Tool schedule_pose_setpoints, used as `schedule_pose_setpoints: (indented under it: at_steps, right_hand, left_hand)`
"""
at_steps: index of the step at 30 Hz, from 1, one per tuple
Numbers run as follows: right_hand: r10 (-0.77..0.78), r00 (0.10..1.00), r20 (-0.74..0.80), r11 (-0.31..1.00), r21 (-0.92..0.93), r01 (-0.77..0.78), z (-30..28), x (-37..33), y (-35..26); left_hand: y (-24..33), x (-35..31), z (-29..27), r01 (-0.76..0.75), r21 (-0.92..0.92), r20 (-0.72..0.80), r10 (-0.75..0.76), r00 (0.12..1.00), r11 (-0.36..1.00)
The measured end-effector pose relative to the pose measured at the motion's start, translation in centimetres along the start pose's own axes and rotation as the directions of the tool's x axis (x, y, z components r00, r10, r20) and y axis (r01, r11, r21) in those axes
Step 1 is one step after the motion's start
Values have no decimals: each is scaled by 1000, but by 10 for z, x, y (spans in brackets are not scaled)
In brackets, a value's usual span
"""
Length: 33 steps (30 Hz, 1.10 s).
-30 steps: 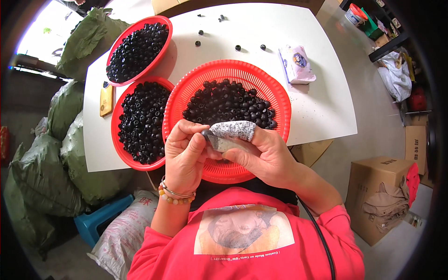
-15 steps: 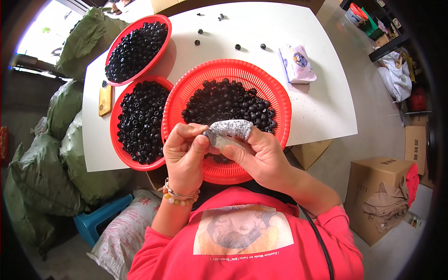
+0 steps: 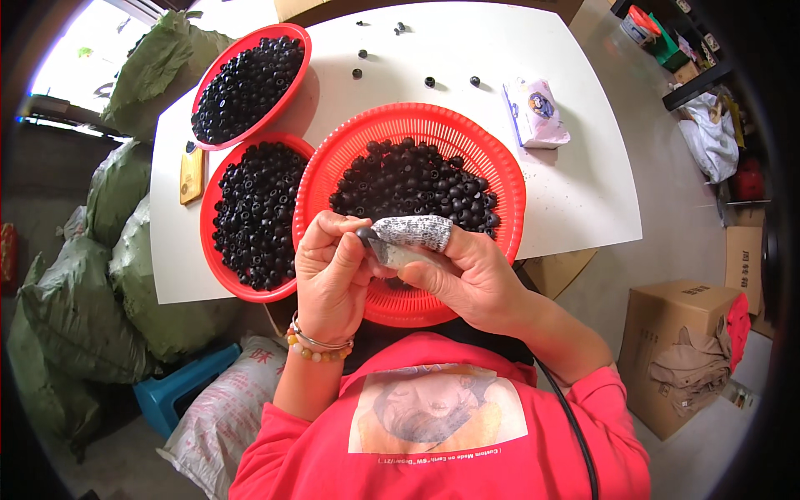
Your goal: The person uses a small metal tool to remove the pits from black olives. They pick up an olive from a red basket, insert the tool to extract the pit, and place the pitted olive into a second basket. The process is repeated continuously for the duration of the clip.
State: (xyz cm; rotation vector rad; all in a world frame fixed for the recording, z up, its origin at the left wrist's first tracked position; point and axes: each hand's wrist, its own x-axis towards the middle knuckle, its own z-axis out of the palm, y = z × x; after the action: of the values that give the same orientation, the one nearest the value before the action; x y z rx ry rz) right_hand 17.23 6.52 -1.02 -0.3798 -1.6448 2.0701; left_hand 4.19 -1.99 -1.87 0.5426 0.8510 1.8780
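Above the near side of a red slotted basket (image 3: 510,167), both my hands are drawn together. My left hand (image 3: 327,262) is closed, its thumb and fingertips pinching a small black part (image 3: 367,236). Opposite it, my right hand (image 3: 479,279) is closed around a flat greyish, blade-like piece (image 3: 404,254), whose exact kind I cannot make out. A grey-and-white knitted finger sleeve (image 3: 414,231) covers the right index finger, its tip close to the black part. Many small black round hollow parts (image 3: 408,179) lie in the basket below.
Two more red basins hold similar black parts, one at the far left (image 3: 300,71) and one nearer (image 3: 218,267). Several loose parts and a tissue pack (image 3: 537,117) lie on the white table (image 3: 583,200). Green sacks (image 3: 75,317) stand left; a cardboard box (image 3: 658,350) stands right.
The whole view has shifted slightly. My hands stay joined over the basket; the fingers and the blade-like piece have turned a little against the black part.
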Motion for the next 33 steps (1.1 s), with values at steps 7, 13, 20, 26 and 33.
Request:
schedule_pose_setpoints:
  at_steps: [7,13,20,26,33]
  right_hand:
    - [-44,998,-53,999,-32,43,2,0,6]
    - [19,999,-43,998,65,-17,3,1,4]
    - [163,986,-24,963,220,-154,-6,5,-6]
    - [103,993,-57,958,274,-84,1,13,-10]
    - [207,978,6,921,335,-197,-3,25,-6]
  left_hand:
    - [-2,-1,2,-58,91,-22,60,998,994]
    - [-3,0,0,5,57,-42,-2,999,998]
    - [3,2,-2,187,-181,-24,-195,981,966]
    - [1,0,3,181,-111,-9,-183,983,977]
    - [-2,0,4,272,-266,52,-268,962,925]
